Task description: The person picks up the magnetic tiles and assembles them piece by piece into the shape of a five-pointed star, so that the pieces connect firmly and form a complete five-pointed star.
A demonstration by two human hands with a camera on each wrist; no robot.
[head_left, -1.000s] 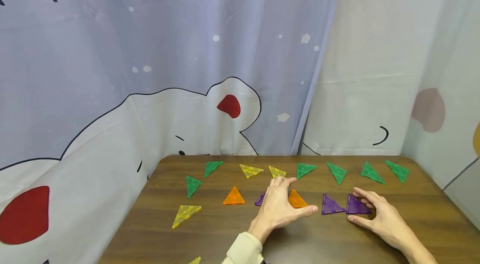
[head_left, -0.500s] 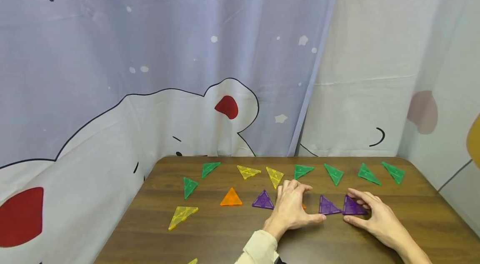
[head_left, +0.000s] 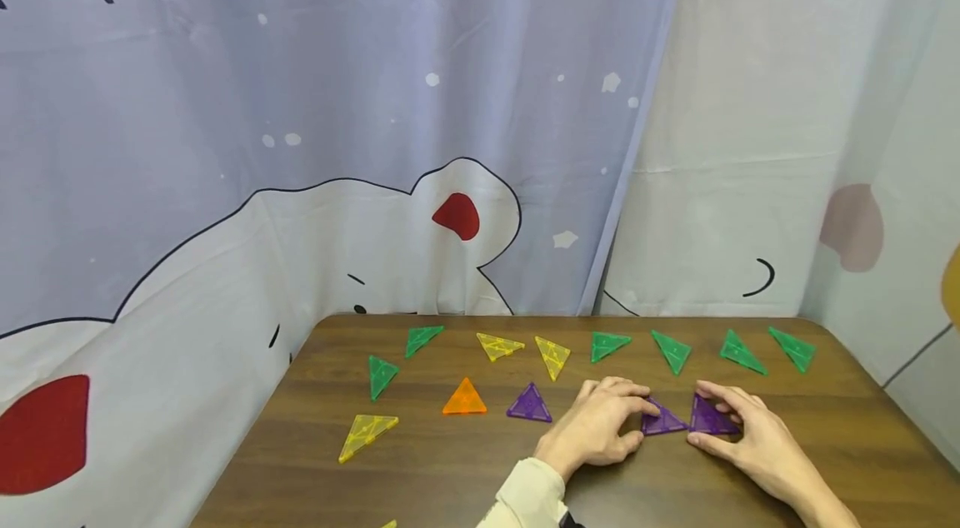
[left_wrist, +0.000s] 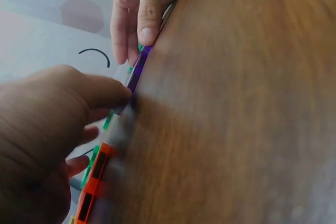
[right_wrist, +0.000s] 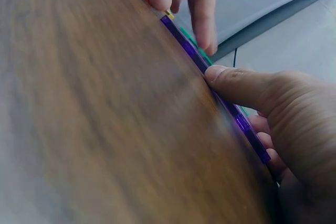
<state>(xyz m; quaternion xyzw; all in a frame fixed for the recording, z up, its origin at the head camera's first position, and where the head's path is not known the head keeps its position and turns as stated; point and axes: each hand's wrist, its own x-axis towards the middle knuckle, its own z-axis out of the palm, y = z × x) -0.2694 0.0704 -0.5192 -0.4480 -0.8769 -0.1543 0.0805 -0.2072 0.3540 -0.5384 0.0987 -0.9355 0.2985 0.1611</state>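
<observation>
Two purple triangular tiles lie side by side on the table, corners meeting, in the head view: the left one (head_left: pixel 662 418) and the right one (head_left: pixel 710 417). My right hand (head_left: pixel 765 445) holds the right tile between thumb and fingers; in the right wrist view the thumb (right_wrist: pixel 236 83) presses its near edge (right_wrist: pixel 242 123). At the left tile's left side is my left hand (head_left: pixel 596 424), fingers bent and parted, index fingertip over its edge, thumb short of it. An orange tile (left_wrist: pixel 94 182), hidden in the head view, shows below that hand in the left wrist view.
Green tiles (head_left: pixel 610 346) and yellow tiles (head_left: pixel 552 356) line the table's far side. Further left lie another orange tile (head_left: pixel 465 398), a purple tile (head_left: pixel 529 404) and a larger yellow tile (head_left: pixel 366 435). A printed curtain (head_left: pixel 337 245) hangs behind the table (head_left: pixel 300 461).
My left hand has moved right, off the left-hand purple tile and over the orange one, to the left tile of the purple pair. My right hand has stayed at its tile.
</observation>
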